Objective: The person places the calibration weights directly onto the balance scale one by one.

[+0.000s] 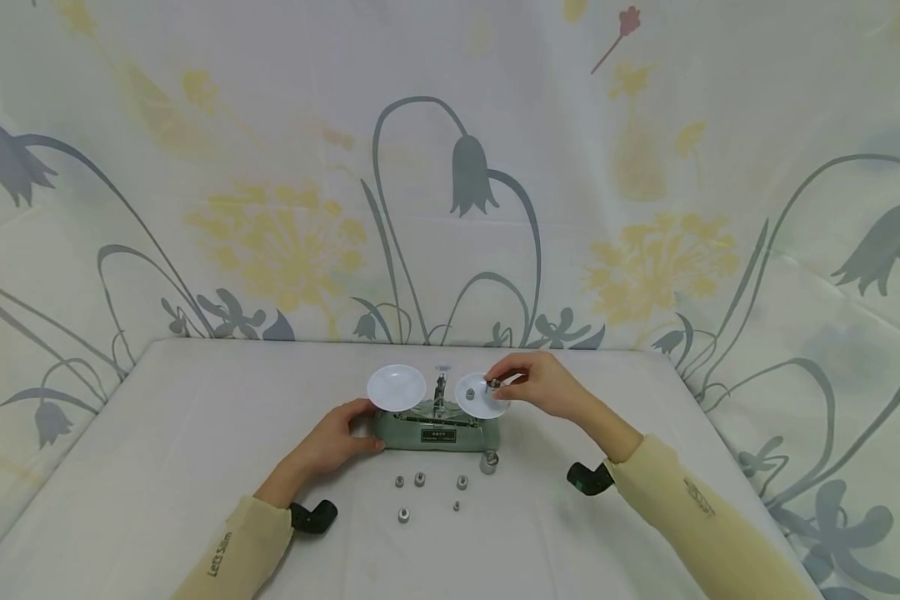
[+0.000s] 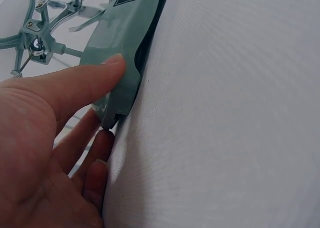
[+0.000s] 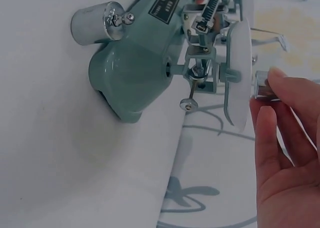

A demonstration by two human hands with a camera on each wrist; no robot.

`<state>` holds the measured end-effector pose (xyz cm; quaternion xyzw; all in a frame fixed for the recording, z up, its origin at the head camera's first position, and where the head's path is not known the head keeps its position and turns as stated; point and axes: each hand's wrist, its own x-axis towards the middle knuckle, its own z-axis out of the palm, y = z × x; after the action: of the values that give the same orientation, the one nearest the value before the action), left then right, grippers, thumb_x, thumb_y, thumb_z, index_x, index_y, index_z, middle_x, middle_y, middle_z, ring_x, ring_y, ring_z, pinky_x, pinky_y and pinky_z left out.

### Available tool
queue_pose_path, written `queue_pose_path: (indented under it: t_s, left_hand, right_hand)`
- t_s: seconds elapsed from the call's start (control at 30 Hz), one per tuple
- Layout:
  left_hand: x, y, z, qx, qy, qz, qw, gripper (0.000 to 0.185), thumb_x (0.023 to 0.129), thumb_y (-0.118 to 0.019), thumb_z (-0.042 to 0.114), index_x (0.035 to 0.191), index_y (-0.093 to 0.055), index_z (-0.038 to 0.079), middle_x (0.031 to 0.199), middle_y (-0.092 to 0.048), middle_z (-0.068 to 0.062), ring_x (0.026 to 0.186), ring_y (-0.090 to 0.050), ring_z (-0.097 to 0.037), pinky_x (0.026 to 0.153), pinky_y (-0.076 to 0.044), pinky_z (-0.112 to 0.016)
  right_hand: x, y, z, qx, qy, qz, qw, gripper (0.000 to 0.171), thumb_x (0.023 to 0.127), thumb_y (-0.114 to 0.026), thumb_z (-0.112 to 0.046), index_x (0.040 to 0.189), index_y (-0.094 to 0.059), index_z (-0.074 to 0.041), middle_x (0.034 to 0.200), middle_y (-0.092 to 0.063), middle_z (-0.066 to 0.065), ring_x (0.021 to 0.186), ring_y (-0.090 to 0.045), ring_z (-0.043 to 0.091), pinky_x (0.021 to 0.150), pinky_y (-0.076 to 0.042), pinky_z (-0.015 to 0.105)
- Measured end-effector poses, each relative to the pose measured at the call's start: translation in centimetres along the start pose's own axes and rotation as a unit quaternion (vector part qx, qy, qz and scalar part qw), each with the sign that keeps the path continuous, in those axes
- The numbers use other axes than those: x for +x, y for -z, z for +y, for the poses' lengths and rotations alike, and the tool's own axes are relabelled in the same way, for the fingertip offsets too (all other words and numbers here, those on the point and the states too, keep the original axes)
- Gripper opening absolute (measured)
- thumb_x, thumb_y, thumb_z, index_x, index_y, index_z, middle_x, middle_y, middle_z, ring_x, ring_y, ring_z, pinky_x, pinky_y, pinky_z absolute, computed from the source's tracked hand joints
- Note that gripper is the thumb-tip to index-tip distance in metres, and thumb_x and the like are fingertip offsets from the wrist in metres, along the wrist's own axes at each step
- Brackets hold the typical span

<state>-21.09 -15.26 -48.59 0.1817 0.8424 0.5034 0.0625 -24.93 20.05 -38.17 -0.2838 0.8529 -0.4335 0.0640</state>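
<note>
A green two-pan balance scale (image 1: 412, 433) stands near the far side of the table. My left hand (image 1: 333, 437) grips the left end of its base, thumb on the front face and fingers behind the end. Over the right pan (image 1: 483, 410), my right hand (image 1: 546, 385) pinches a small silver weight (image 3: 263, 85) between thumb and fingers. The right wrist view shows that weight's bottom close over the pan's surface. Another small weight (image 1: 470, 394) stands on the same pan. The left pan (image 1: 396, 387) is bare and sits higher.
A large cylindrical weight (image 1: 489, 462) stands right by the base's front right corner. Several smaller weights, among them one at the front (image 1: 403, 515), are spread before the scale. A patterned cloth (image 1: 427, 250) hangs behind the white table (image 1: 195, 417).
</note>
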Motion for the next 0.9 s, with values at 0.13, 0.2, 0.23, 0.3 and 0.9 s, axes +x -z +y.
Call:
queue_pose_path:
  t_s: [0.13, 0.2, 0.23, 0.3, 0.9]
  left_hand:
    - [0.0, 0.0, 0.1, 0.001, 0.007, 0.002, 1.0, 0.06, 0.081, -0.081, 0.008, 0.135, -0.057, 0.001, 0.139, -0.056, -0.016, 0.137, -0.041, -0.038, 0.114, -0.03, -0.052]
    - [0.0, -0.1, 0.1, 0.003, 0.011, 0.002, 0.9999, 0.06, 0.081, -0.081, 0.008, 0.135, -0.057, 0.002, 0.139, -0.056, -0.016, 0.137, -0.041, -0.038, 0.114, -0.03, -0.052]
    - [0.0, -0.1, 0.1, 0.004, 0.012, 0.003, 0.9999, 0.06, 0.081, -0.081, 0.008, 0.135, -0.057, 0.002, 0.139, -0.056, -0.016, 0.137, -0.041, -0.038, 0.114, -0.03, -0.052]
    - [0.0, -0.1, 0.1, 0.007, 0.011, 0.002, 0.9999, 0.06, 0.081, -0.081, 0.009, 0.135, -0.057, 0.002, 0.139, -0.056, -0.015, 0.137, -0.042, -0.038, 0.114, -0.03, -0.052]
    - [-0.2, 0.1, 0.3, -0.006, -0.007, -0.002, 1.0, 0.06, 0.081, -0.081, 0.009, 0.135, -0.057, 0.001, 0.139, -0.055, -0.016, 0.138, -0.041, -0.038, 0.114, -0.029, -0.052]
  right_hand:
    - [0.4, -0.1, -0.1, -0.016, -0.002, -0.011, 1.0, 0.019, 0.083, -0.08, -0.006, 0.102, -0.076, -0.006, 0.101, -0.072, 0.005, 0.095, -0.067, 0.021, 0.076, -0.057, 0.029]
    - [0.5, -0.2, -0.2, -0.025, -0.003, -0.019, 1.0, 0.019, 0.084, -0.079, -0.006, 0.102, -0.075, -0.006, 0.1, -0.072, 0.005, 0.094, -0.067, 0.02, 0.076, -0.056, 0.029]
    - [0.6, -0.2, -0.3, -0.029, -0.004, -0.022, 0.999, 0.019, 0.084, -0.079, -0.006, 0.102, -0.075, -0.006, 0.1, -0.072, 0.005, 0.093, -0.067, 0.02, 0.076, -0.056, 0.029]
    - [0.7, -0.3, -0.5, -0.036, -0.004, -0.027, 0.999, 0.018, 0.084, -0.078, -0.005, 0.103, -0.075, -0.006, 0.1, -0.073, 0.005, 0.092, -0.066, 0.019, 0.076, -0.055, 0.03]
    - [1.4, -0.9, -1.1, -0.082, -0.009, -0.048, 0.995, 0.018, 0.083, -0.08, -0.006, 0.1, -0.075, -0.009, 0.098, -0.072, -0.001, 0.087, -0.066, 0.014, 0.072, -0.055, 0.029]
